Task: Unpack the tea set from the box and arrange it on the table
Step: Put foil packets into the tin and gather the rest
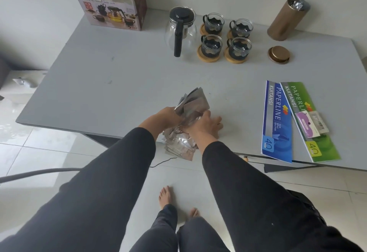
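Head view. Bare feet [166, 196] stand on the tiled floor [39, 152] nearest the camera, below two dark sleeves [111, 174] that reach forward to the near edge of the grey table [119, 69].

Left hand [165, 117]: closed around the upper part of a bundle of silver foil packets [191, 103], which fans upward and to the right.
Right hand [206, 124]: closed on the same bundle from the right side, fingers [217, 121] partly spread over the table. More silver foil packets hang below both wrists, past the table edge.

Far side of the table, left to right:
- Tea set box [111, 1], brown and red, upright at the far left corner against the wall.
- Glass teapot [179, 31] with black lid and black handle, upright, well apart from the box.
- Four glass cups [226, 37] with black holders, arranged two by two just beside the teapot, each on a wooden coaster [208, 58].
- Gold cylindrical canister [287, 19], uncapped, with its gold lid [278, 54] lying flat on the table in front of it.

Right side, near edge: two receipt books [278, 120], one blue and one green, side by side and overlapping; a small carded packet [309, 122] rests on the green one.
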`<state>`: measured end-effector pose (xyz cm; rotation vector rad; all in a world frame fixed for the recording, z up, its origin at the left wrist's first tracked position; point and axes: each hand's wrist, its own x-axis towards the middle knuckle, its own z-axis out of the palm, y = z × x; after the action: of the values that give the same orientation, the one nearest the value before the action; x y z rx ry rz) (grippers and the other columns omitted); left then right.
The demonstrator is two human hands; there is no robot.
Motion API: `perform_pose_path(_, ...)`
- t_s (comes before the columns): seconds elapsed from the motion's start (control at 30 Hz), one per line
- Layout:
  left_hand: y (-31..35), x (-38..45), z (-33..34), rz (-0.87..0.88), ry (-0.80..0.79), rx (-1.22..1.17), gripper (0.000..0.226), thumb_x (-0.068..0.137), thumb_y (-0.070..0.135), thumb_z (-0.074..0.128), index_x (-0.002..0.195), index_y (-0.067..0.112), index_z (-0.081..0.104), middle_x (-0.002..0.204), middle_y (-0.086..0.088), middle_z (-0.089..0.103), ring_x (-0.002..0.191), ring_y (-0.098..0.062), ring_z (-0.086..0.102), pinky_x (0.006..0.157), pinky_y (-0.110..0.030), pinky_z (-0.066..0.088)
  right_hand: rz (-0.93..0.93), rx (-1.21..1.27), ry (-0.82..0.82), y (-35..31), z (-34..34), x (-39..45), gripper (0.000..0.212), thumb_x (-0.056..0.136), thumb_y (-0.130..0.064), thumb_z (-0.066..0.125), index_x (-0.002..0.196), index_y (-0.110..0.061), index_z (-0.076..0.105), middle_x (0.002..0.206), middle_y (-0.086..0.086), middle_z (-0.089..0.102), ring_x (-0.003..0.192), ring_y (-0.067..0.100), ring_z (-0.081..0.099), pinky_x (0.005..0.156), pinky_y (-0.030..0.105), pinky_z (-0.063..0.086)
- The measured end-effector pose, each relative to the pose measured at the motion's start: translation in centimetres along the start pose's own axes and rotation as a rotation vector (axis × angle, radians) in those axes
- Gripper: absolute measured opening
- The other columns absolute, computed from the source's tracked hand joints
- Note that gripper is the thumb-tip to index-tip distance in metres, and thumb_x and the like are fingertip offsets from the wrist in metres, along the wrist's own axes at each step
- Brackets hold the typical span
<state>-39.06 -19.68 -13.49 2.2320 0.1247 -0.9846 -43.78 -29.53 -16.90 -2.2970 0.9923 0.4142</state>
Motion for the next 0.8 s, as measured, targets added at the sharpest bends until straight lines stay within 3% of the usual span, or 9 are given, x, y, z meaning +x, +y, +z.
perform_pose_path(0.13,-1.5,-0.4,0.9,0.035,0.012,0.057,0.033,0.095,0.020,0.046,0.120,0.000,0.056,0.103,-0.013,0.054,0.094,-0.028,0.050,0.084,-0.035,0.042,-0.087,0.041,0.030,0.7,0.1,-0.2,0.088,0.059,-0.047,0.085,0.128,-0.016,0.040,0.127,0.010,0.043,0.119,0.031,0.039,0.093,0.039,0.043)
perform_pose_path(0.27,-1.3,-0.4,1.1,0.051,0.045,-0.032,0.035,0.095,0.020,0.046,0.124,0.002,0.055,0.116,-0.019,0.059,0.108,-0.034,0.056,0.098,-0.043,0.047,-0.164,0.086,-0.014,1.5,-0.4,-0.2,0.087,0.062,-0.046,0.084,0.128,-0.010,0.040,0.122,0.008,0.059,0.118,0.031,0.049,0.091,0.033,0.040)
perform_pose_path(0.33,-1.4,-0.4,1.6,0.052,0.056,-0.059,0.034,0.094,0.022,0.048,0.122,0.004,0.057,0.116,-0.020,0.061,0.110,-0.037,0.058,0.098,-0.049,0.048,-0.182,0.131,-0.007,1.8,-0.6,-0.4,0.084,0.063,-0.040,0.085,0.126,-0.009,0.039,0.118,0.008,0.063,0.115,0.032,0.053,0.091,0.035,0.044)
perform_pose_path(0.53,-1.6,-0.1,2.3,0.000,0.081,-0.118,0.024,0.089,0.019,0.051,0.109,0.010,0.060,0.110,-0.021,0.065,0.102,-0.039,0.063,0.090,-0.054,0.053,-0.170,0.297,-0.067,2.5,-1.4,-0.7,0.070,0.071,-0.023,0.083,0.121,-0.009,0.037,0.115,0.011,0.061,0.108,0.031,0.058,0.083,0.031,0.045)
perform_pose_path(0.8,-0.6,0.7,3.1,0.028,0.053,-0.092,0.022,0.089,0.017,0.052,0.106,0.007,0.061,0.107,-0.021,0.066,0.099,-0.039,0.065,0.088,-0.049,0.054,-0.098,0.474,-0.077,3.7,-2.0,-0.9,0.070,0.070,-0.019,0.083,0.124,-0.013,0.040,0.121,0.010,0.057,0.112,0.028,0.056,0.090,0.033,0.050)
